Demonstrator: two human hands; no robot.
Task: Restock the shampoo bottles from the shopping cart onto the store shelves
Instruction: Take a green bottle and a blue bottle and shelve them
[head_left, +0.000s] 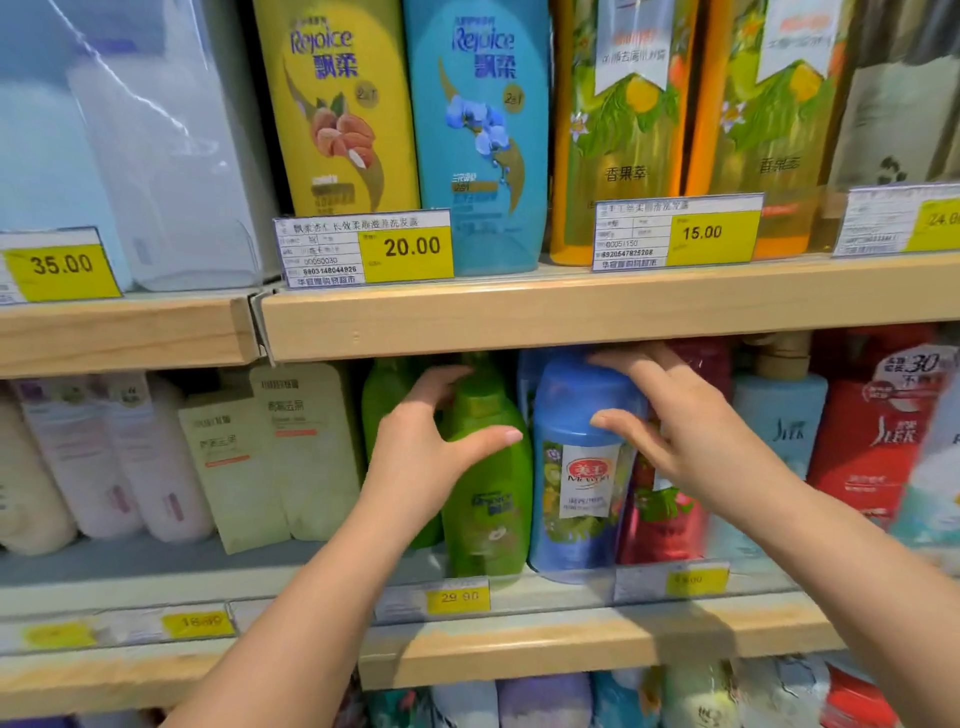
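Note:
A green shampoo bottle (485, 514) stands upright on the middle shelf (519, 654). My left hand (415, 441) wraps its shoulder, with the thumb across the front and the fingers behind the neck. Right beside it stands a blue shampoo bottle (576, 519) with a white and red label. My right hand (675, 415) holds its blue cap, thumb in front and fingers over the top. The two bottles touch side by side, just behind the yellow price tags (457, 597).
The upper shelf board (571, 317) hangs just above my fingers. A red bottle (660, 530) stands right of the blue one, and pale green pouches (270, 457) stand to the left. Yellow (337, 104) and blue Rejoice bottles (478, 130) fill the shelf above.

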